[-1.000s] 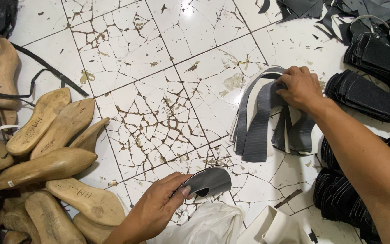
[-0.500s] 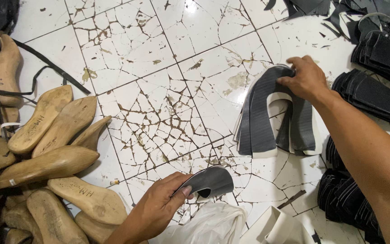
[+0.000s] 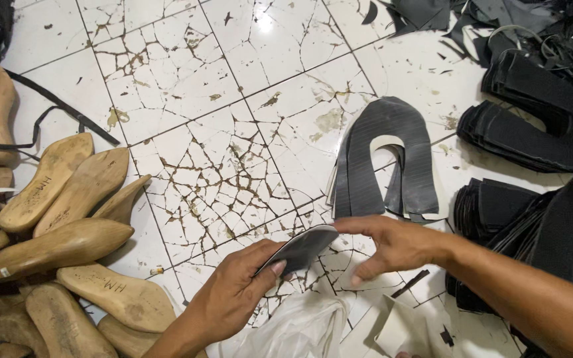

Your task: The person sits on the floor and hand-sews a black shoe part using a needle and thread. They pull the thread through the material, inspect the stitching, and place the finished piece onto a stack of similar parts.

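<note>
- Left hand [image 3: 233, 298] pinches a dark grey, curved, flat sole-shaped piece [image 3: 300, 247] between thumb and fingers, holding it just above the cracked white tile floor [image 3: 193, 86].
- Right hand [image 3: 392, 245] has its fingers spread loosely, fingertips at the far end of the same piece; whether it grips or only touches, I cannot tell.
- The piece sits between both hands, just nearer the person than the stack of grey U-shaped cut pieces [image 3: 382, 159].
- Risk, as I judge it: the left grip is a light pinch on one edge; the thin piece could flex and slip out, landing on the crumpled white plastic bag [image 3: 300, 328] directly under it.
- Risk: the right forearm lies close to the piles of black cut material [image 3: 532, 113] to the right of the U-stack; a sweep of the arm could topple them.
- Left of the piece, well apart, lies a heap of pale wooden shoe lasts [image 3: 67, 225], with black straps [image 3: 48, 109] trailing beyond them.
- Nothing lies between the piece and the U-stack except bare tile.
</note>
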The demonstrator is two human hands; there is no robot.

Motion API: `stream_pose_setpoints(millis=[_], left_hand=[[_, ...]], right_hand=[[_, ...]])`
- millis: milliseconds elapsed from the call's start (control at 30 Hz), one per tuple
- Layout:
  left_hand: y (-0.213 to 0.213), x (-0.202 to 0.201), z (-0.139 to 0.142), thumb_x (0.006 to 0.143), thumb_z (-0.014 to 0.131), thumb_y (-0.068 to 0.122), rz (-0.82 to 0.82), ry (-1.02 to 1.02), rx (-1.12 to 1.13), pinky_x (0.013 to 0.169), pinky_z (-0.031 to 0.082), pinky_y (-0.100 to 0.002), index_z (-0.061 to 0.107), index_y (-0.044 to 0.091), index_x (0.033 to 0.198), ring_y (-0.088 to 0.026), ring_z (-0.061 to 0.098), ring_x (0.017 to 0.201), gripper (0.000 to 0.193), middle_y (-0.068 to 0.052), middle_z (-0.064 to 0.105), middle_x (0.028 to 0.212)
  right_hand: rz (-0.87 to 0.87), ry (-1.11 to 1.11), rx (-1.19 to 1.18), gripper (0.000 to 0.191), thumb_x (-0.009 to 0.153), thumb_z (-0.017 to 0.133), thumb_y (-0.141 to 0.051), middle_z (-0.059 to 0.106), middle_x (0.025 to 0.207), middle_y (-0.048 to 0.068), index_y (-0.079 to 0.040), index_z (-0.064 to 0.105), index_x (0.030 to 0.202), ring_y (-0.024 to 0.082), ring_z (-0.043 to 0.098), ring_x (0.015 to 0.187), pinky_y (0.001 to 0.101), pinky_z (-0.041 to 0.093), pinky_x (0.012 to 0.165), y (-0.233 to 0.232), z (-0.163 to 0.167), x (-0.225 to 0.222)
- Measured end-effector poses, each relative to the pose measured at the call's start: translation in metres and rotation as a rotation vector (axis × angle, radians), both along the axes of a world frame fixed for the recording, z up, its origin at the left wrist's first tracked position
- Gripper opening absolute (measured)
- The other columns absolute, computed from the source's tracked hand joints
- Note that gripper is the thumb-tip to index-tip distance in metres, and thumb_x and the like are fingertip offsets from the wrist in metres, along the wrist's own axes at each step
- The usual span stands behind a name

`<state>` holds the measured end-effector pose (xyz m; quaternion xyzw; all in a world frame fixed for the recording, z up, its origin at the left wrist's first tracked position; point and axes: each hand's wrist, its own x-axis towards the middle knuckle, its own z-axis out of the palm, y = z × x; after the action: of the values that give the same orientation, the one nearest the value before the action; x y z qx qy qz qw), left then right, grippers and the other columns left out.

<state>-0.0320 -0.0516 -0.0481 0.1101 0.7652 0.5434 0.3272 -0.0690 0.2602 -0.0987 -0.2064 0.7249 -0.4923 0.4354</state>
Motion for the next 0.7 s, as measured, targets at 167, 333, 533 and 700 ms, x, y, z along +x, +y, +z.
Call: stream_pose_setpoints(millis=[167,333,533,700], left_hand=[[0.019,-0.005,-0.008,0.098,0.058,0.017,0.148,-0.31,0.162,0.079,0.054,-0.029,0.063,0.003,0.128,-0.014,0.063,0.087,0.034,-0.009,0.068,0.097],[0.07,-0.032,-0.037,0.093,0.06,0.01,0.125,-0.315,0.223,0.088,0.055,-0.026,0.055,0.001,0.134,-0.01,0.067,0.097,0.042,-0.002,0.071,0.108],[0.135,-0.095,-0.05,0.097,0.061,0.022,0.208,-0.037,0.047,0.081,0.053,-0.033,0.058,0.001,0.136,-0.019,0.064,0.091,0.045,-0.014,0.072,0.107],[0.163,-0.126,-0.055,0.096,0.063,0.036,0.247,-0.018,-0.187,0.098,0.051,-0.036,0.033,0.006,0.153,-0.026,0.066,0.116,0.071,-0.016,0.061,0.135]], right_hand=[[-0.46,-0.122,-0.037,0.025,0.093,0.072,-0.022,0.075,0.095,0.013,-0.002,0.078,0.108,0.02,0.068,0.084,0.0358,0.06,0.073,0.025,0.002,0.015],[-0.77,0.038,0.262,0.026,0.093,0.064,-0.023,0.078,0.087,0.007,-0.01,0.076,0.111,0.013,0.072,0.072,0.0284,0.062,0.066,0.054,0.022,0.007],[-0.963,0.209,0.372,0.026,0.1,0.062,-0.022,0.073,0.093,0.009,-0.005,0.07,0.117,0.015,0.067,0.078,0.0296,0.058,0.072,0.079,0.045,-0.026],[-0.94,0.439,0.542,0.049,0.101,0.068,-0.028,0.065,0.113,0.018,0.004,0.054,0.136,0.025,0.066,0.097,0.0351,0.056,0.079,0.086,0.041,-0.067]])
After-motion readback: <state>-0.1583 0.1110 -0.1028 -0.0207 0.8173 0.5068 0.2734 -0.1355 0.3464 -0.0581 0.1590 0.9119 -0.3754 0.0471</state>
